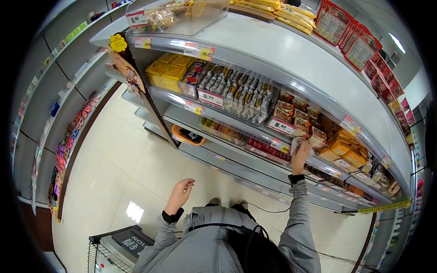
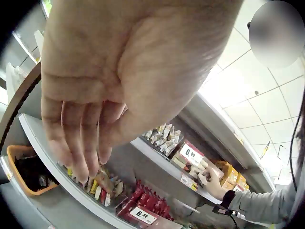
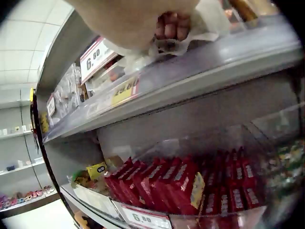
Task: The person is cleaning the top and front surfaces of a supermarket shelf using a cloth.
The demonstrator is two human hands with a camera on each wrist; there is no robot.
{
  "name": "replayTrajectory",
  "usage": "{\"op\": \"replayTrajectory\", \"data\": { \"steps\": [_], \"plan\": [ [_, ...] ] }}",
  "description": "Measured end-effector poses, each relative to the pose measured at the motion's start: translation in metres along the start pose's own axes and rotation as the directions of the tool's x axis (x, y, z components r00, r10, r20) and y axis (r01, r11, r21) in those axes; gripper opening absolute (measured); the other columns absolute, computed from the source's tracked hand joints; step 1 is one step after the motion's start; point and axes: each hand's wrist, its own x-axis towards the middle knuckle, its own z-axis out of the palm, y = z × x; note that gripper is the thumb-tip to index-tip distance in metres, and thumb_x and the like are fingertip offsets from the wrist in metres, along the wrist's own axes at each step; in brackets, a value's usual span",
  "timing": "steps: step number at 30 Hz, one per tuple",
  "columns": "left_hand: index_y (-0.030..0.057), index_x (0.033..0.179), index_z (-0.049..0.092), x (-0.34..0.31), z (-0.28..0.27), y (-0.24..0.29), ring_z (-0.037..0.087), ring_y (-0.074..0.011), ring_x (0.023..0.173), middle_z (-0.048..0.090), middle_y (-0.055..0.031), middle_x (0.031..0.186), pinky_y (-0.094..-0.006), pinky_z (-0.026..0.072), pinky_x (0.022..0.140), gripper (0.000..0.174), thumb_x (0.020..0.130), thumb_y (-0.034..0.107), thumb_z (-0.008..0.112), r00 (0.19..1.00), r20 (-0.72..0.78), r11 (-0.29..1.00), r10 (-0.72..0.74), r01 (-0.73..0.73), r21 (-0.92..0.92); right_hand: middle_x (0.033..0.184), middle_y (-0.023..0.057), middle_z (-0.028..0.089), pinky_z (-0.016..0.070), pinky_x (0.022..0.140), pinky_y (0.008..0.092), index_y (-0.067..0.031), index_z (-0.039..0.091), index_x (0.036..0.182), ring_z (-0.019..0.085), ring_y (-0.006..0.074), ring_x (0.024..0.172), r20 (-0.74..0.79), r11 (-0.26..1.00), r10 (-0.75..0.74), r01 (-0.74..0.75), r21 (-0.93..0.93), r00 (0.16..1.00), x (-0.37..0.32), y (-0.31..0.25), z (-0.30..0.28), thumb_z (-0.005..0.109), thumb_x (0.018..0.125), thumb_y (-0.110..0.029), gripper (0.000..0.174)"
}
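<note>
My right hand (image 1: 299, 157) reaches to the middle shelf, at the gap between a bin of brown-and-white snack packs (image 1: 300, 119) and yellow-orange packs (image 1: 348, 148). Its fingers are curled on a whitish, translucent plastic wrapper (image 3: 209, 21) at the shelf's front edge; the contents are hidden by the hand. My left hand (image 1: 180, 196) hangs in the air above the floor, holding nothing. In the left wrist view its palm faces the camera, with the fingers (image 2: 81, 138) loosely bent. Red snack packs (image 3: 162, 183) sit on the shelf below the right hand.
Silver-wrapped snacks (image 1: 236, 91) and yellow packs (image 1: 170, 69) fill bins to the left. An orange basket (image 1: 189, 135) stands on a lower shelf. A wire cart (image 1: 109, 255) is at lower left. A dark cable (image 1: 268, 210) runs across the floor. Further shelving (image 1: 68, 86) stands at far left.
</note>
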Motion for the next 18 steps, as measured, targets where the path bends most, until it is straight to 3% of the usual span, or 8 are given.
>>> {"op": "replayTrajectory", "data": {
  "steps": [1, 7, 9, 13, 18],
  "plan": [
    [-0.0042, 0.107, 0.062, 0.0, -0.002, 0.005, 0.067, -0.0222, 0.086, 0.067, -0.0153, 0.095, -0.0303, 0.0514, 0.07, 0.019, 0.093, 0.003, 0.051, 1.0, 0.006, 1.0, -0.003, 0.003, -0.001, 0.103, 0.0199, 0.047, 0.0363, 0.087, 0.0494, 0.0001, 0.047, 0.105, 0.044, 0.04, 0.102, 0.056, 0.999, 0.041, -0.043, 0.02, 0.998, 0.002, -0.006, 0.001, 0.052, 0.075, 0.01, 0.032],
    [-0.0056, 0.107, 0.061, 0.001, -0.013, 0.001, 0.066, -0.0206, 0.085, 0.067, -0.0146, 0.094, -0.0294, 0.0519, 0.073, 0.019, 0.094, 0.003, 0.05, 1.0, -0.021, 1.0, -0.003, 0.003, 0.0, 0.096, 0.0202, 0.05, 0.0366, 0.081, 0.0472, 0.0021, 0.05, 0.101, 0.047, 0.0404, 0.094, -0.069, 0.999, -0.045, 0.043, -0.031, 0.997, 0.007, 0.031, -0.024, 0.052, 0.075, 0.009, 0.027],
    [-0.0056, 0.107, 0.061, -0.002, -0.016, 0.0, 0.066, -0.0205, 0.085, 0.067, -0.0143, 0.093, -0.0294, 0.0519, 0.073, 0.019, 0.094, 0.003, 0.05, 0.999, -0.035, 1.0, -0.007, 0.007, 0.003, 0.095, 0.0204, 0.05, 0.0366, 0.08, 0.048, 0.0023, 0.05, 0.101, 0.047, 0.0404, 0.092, -0.045, 0.998, 0.064, -0.065, -0.02, 0.997, 0.011, 0.022, -0.038, 0.052, 0.075, 0.009, 0.026],
    [-0.0056, 0.106, 0.061, -0.008, -0.022, -0.006, 0.066, -0.02, 0.085, 0.067, -0.0137, 0.092, -0.0293, 0.0519, 0.073, 0.019, 0.094, 0.004, 0.05, 0.998, -0.04, 0.999, -0.05, 0.05, 0.009, 0.095, 0.0209, 0.049, 0.0368, 0.079, 0.049, 0.0024, 0.048, 0.101, 0.046, 0.0415, 0.093, -0.036, 0.995, 0.099, -0.1, -0.021, 0.994, 0.008, 0.014, -0.024, 0.051, 0.076, 0.01, 0.026],
    [-0.0051, 0.106, 0.062, -0.011, -0.025, -0.018, 0.066, -0.0192, 0.086, 0.067, -0.0134, 0.092, -0.029, 0.0517, 0.072, 0.019, 0.094, 0.005, 0.05, 0.996, -0.072, 0.998, -0.048, 0.046, -0.032, 0.096, 0.0211, 0.049, 0.0377, 0.079, 0.0503, 0.0024, 0.047, 0.099, 0.046, 0.0424, 0.096, -0.003, 1.0, -0.009, 0.009, -0.016, 1.0, 0.007, -0.005, -0.006, 0.05, 0.076, 0.01, 0.024]
  ]
}}
